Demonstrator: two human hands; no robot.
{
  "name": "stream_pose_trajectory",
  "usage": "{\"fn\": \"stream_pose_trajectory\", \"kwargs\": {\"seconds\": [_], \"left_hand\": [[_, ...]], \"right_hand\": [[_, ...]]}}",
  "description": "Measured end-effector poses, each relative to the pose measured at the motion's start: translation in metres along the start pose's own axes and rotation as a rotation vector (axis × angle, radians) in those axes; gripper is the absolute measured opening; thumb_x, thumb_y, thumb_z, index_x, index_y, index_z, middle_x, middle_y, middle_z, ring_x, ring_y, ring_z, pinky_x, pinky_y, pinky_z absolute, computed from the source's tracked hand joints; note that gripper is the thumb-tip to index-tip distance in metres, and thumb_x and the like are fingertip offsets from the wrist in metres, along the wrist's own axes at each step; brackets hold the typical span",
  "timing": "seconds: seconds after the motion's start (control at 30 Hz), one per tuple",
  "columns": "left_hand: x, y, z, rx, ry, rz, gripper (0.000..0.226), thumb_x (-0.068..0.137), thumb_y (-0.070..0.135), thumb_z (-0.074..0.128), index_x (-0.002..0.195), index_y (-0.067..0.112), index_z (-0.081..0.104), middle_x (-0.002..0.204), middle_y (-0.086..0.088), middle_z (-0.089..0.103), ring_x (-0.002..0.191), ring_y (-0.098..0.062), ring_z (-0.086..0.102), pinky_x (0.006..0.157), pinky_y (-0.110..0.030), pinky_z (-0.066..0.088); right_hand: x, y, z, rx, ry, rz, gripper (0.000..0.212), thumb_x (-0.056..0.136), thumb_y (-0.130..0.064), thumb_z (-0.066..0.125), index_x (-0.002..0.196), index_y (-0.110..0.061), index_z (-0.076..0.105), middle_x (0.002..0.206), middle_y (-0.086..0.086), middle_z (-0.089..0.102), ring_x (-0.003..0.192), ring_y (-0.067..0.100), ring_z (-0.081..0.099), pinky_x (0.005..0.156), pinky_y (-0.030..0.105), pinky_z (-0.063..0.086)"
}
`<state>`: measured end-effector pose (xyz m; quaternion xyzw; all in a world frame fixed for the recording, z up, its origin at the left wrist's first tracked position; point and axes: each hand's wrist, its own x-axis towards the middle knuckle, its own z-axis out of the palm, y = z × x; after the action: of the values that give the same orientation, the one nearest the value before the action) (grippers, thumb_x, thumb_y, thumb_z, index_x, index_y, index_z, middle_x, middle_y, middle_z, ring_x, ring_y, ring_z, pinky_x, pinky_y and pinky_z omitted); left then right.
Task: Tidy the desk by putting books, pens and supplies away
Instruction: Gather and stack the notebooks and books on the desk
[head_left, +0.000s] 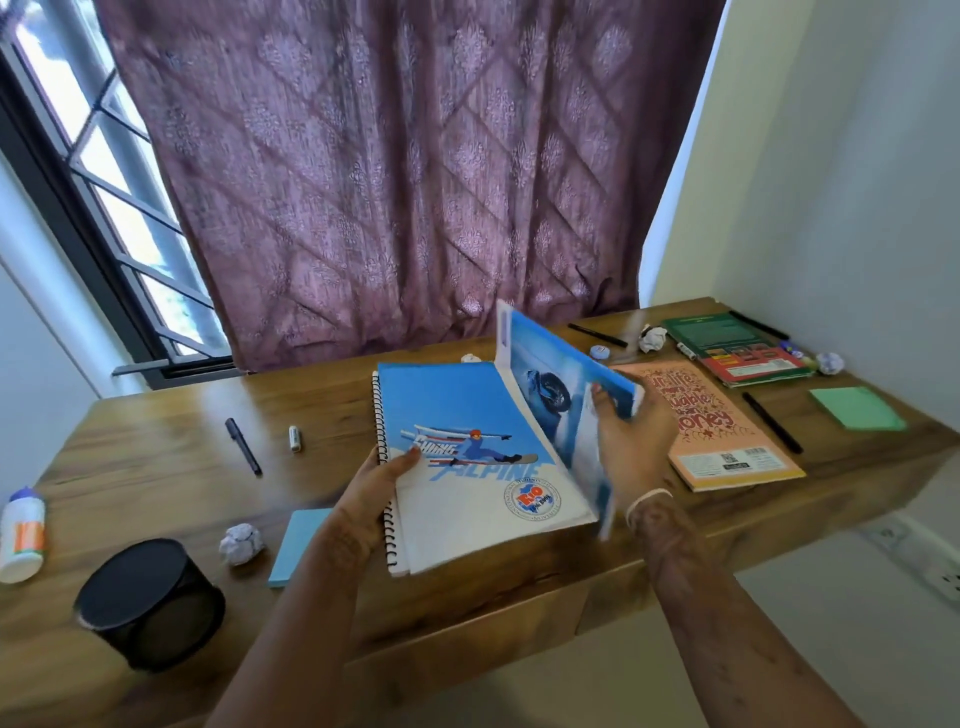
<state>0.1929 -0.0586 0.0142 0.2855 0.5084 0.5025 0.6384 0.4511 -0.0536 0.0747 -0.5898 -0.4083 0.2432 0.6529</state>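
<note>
My left hand (375, 493) grips the spiral edge of a blue notebook (467, 447) with a snowboarder on its cover, held just above the wooden desk (156, 467). My right hand (631, 436) holds a second blue notebook (550, 374) tilted upright against the first one's right edge. To the right lies an orange book (722, 431), and a green book stack (737, 348) sits at the back right. Black pens lie at left (243, 446), right (772, 422) and back (597, 335).
A black mesh pen holder (148, 605) stands front left beside a glue bottle (21, 535), a paper ball (240, 543) and blue sticky notes (298, 545). Green sticky notes (857, 409), more paper balls (652, 339) and a tape roll (601, 352) lie right. A curtain hangs behind.
</note>
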Motion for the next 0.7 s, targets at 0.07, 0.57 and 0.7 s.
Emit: {"fn": "stream_pose_trajectory", "kwargs": {"seconds": [0.07,0.57,0.7], "left_hand": [[0.000,0.004,0.004,-0.023,-0.015,0.012,0.029,0.090,0.013,0.063,0.118,0.012,0.056,0.092,-0.018,0.075,0.065,-0.030,0.072,0.053,-0.039,0.059],[0.009,0.021,0.088,-0.066,-0.137,0.053,0.039,0.093,0.021,0.059,0.131,0.013,0.053,0.110,-0.021,0.070,0.076,-0.031,0.072,0.055,-0.038,0.058],[0.013,0.025,0.116,-0.096,-0.219,0.021,0.037,0.098,0.038,0.047,0.114,0.008,0.061,0.085,-0.015,0.075,0.064,-0.027,0.073,0.049,-0.034,0.058]], "right_hand": [[-0.004,-0.017,0.005,-0.236,-0.069,-0.306,0.019,0.089,-0.014,0.066,0.107,-0.008,0.067,0.092,0.008,0.070,0.081,0.021,0.066,0.069,0.028,0.058],[-0.040,-0.025,-0.008,-0.926,-0.603,-1.158,0.068,0.045,-0.015,0.092,0.109,-0.017,0.073,0.109,-0.001,0.073,0.099,0.013,0.070,0.076,0.025,0.057],[-0.029,-0.027,-0.016,-0.947,-0.636,-1.139,0.070,0.043,-0.017,0.092,0.111,-0.020,0.072,0.111,-0.004,0.072,0.102,0.011,0.069,0.077,0.024,0.056]]}}
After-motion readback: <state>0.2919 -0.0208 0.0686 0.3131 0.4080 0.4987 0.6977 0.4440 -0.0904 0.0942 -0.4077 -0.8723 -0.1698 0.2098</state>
